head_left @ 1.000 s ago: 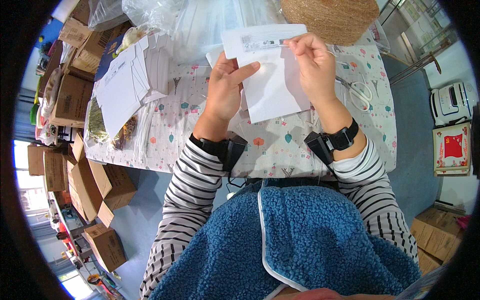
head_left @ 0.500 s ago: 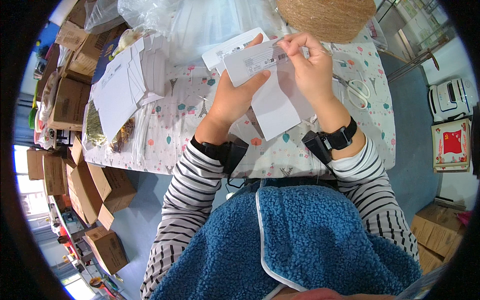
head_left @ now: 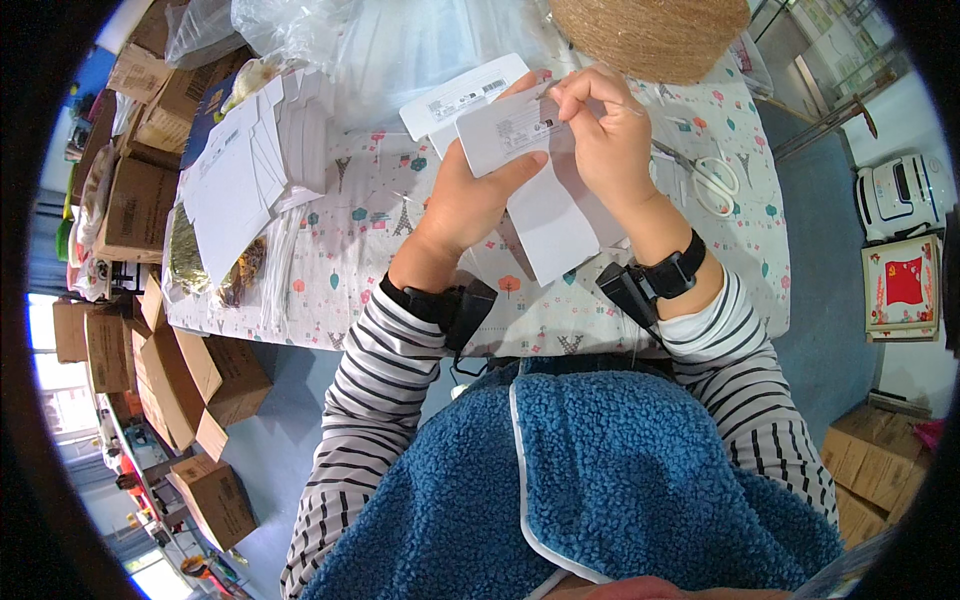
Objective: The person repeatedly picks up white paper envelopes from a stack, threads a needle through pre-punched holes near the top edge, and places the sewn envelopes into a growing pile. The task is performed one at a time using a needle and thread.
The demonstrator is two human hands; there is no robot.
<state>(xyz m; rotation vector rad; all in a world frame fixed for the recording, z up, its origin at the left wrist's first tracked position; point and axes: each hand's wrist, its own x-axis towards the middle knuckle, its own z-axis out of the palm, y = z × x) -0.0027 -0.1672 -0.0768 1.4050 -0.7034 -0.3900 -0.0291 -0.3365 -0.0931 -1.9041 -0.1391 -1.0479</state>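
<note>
My left hand (head_left: 472,195) grips a folded white card (head_left: 550,225), its thumb over the printed upper flap (head_left: 492,135). Another printed white card (head_left: 445,105) shows behind that flap, farther from me. My right hand (head_left: 610,140) is closed at the flap's upper right edge, fingertips pinching a thin pale strand (head_left: 632,110) against it; where the strand leads is too small to tell. White-handled scissors (head_left: 715,185) lie just right of my right hand, on the patterned tablecloth (head_left: 370,250).
A pile of white cards (head_left: 245,165) lies at the left over bagged dried material (head_left: 190,260). Clear plastic bags (head_left: 400,40) and a large tan fibre coil (head_left: 650,30) are at the back. Cardboard boxes (head_left: 210,370) stand left of the table, a white machine (head_left: 900,195) to its right.
The card has tilted and swung downward at its lower end, and the printed card behind has come into view. My left hand has shifted rightward along it; my right hand moved slightly left.
</note>
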